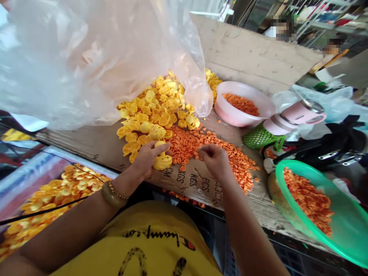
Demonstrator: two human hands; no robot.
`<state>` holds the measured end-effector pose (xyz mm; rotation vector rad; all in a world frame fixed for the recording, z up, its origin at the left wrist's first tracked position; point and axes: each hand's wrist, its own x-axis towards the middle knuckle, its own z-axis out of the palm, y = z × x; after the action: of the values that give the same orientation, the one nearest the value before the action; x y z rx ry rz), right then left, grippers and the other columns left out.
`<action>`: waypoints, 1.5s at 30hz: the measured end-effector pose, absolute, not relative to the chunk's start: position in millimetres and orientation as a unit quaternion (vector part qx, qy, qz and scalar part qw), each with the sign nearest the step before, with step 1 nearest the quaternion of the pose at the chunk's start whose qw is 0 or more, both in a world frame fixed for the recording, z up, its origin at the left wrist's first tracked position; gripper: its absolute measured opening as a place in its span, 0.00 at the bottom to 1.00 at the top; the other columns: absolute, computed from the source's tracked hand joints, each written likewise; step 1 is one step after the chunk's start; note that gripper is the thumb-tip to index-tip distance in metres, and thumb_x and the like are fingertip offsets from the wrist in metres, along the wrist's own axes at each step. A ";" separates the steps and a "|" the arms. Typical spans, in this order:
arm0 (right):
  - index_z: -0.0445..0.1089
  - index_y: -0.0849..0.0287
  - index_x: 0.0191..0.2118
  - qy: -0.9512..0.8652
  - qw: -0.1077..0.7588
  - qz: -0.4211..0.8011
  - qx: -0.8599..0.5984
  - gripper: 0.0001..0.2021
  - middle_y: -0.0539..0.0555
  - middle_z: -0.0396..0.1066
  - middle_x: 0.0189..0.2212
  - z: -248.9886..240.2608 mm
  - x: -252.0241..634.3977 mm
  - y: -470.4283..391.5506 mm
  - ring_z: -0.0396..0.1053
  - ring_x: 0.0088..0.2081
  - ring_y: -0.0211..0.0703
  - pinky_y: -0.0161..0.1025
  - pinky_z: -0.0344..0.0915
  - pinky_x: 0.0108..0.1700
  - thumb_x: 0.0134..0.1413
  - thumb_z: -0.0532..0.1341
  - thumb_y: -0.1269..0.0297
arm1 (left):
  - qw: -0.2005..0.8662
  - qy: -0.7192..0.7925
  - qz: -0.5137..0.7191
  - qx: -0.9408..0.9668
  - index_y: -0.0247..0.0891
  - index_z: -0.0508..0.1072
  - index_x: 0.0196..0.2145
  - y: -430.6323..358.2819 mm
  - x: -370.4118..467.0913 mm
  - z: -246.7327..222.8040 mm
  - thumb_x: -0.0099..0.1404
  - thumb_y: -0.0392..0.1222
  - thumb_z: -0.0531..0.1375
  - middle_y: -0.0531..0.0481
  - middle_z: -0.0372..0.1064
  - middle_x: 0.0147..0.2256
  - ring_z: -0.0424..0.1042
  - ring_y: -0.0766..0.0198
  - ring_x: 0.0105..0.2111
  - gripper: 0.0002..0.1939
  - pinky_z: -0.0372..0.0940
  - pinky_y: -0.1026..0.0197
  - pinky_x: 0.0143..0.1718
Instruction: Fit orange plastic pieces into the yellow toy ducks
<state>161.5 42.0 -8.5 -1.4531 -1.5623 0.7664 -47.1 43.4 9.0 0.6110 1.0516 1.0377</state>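
Note:
My left hand (148, 160) is closed around a yellow plastic duck-shaped shell (162, 162), thumb on top, just over the front of the cardboard-covered table (198, 174). My right hand (214, 159) hovers at the edge of a heap of small orange plastic pieces (184, 143). Its fingers are pinched together, and whatever they may hold is hidden. Behind my left hand lies a pile of yellow hollow shells (161, 101), with a few more duck-shaped ones at its near side.
A large clear plastic bag (100, 57) hangs over the back left. To the right stand a pink bowl (230, 117) of orange pieces, a pink tumbler (300, 111) and a green basin (345, 230). A sack of yellow shells (57, 195) sits lower left. Two people are in the background.

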 end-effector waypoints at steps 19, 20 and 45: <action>0.73 0.57 0.34 -0.468 0.557 0.448 -0.521 0.07 0.49 0.73 0.27 -27.0 120.1 -28.3 0.69 0.28 0.38 0.37 0.68 0.34 0.47 0.66 0.61 | 0.815 0.423 0.387 0.087 0.31 0.72 0.27 22.4 -36.7 3.1 0.61 0.41 0.51 0.42 0.69 0.20 0.71 0.57 0.20 0.14 0.69 0.56 0.22; 0.74 0.56 0.33 -0.462 0.564 0.452 -0.514 0.06 0.50 0.74 0.28 -25.4 116.2 -33.1 0.70 0.30 0.38 0.38 0.69 0.36 0.48 0.65 0.62 | 0.816 0.425 0.384 0.081 0.31 0.71 0.26 21.2 -33.9 2.7 0.61 0.40 0.51 0.42 0.69 0.20 0.71 0.57 0.20 0.14 0.69 0.56 0.22; 0.72 0.57 0.36 -0.675 0.489 0.283 -0.475 0.06 0.54 0.76 0.31 -23.1 107.2 -56.2 0.74 0.33 0.41 0.38 0.72 0.36 0.59 0.57 0.66 | 0.799 0.490 0.345 0.048 0.35 0.65 0.21 11.8 -31.3 12.9 0.60 0.38 0.52 0.47 0.63 0.16 0.65 0.62 0.15 0.11 0.64 0.62 0.16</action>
<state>107.2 -56.2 -23.1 -1.1541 -1.6404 0.6878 -31.3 11.8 12.9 0.1021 1.0521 0.7393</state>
